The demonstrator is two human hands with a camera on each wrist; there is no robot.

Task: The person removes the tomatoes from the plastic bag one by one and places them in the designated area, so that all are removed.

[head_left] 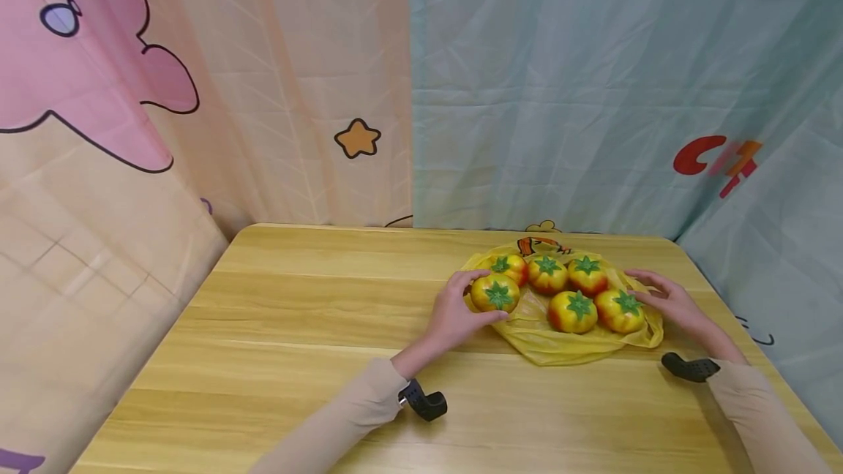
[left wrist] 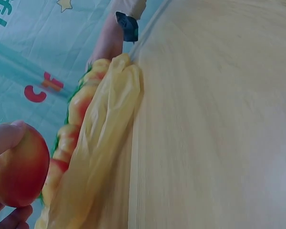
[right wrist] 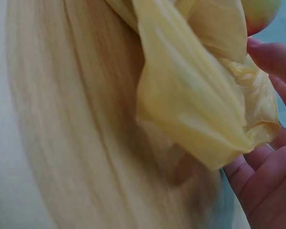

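A yellow plastic bag (head_left: pixel 560 346) lies spread on the table with several yellow-red tomatoes (head_left: pixel 573 311) on it, each with a green star-shaped top. My left hand (head_left: pixel 454 313) holds one tomato (head_left: pixel 495 292) at the bag's left side, thumb in front and fingers behind. The left wrist view shows this tomato (left wrist: pixel 24 169) pinched at its edges, beside the row on the bag. At the bag's right edge is my right hand (head_left: pixel 675 307), its thumb close by the rightmost tomato (head_left: pixel 620 311). In the right wrist view its loosely spread fingers lie against the crumpled bag (right wrist: pixel 195 95).
The wooden table (head_left: pixel 276 342) extends left and in front of the bag. Printed curtains (head_left: pixel 316 79) hang behind the table and along both sides. A black wrist mount (head_left: pixel 426 401) sits on the left sleeve and another black mount (head_left: pixel 688 368) on the right.
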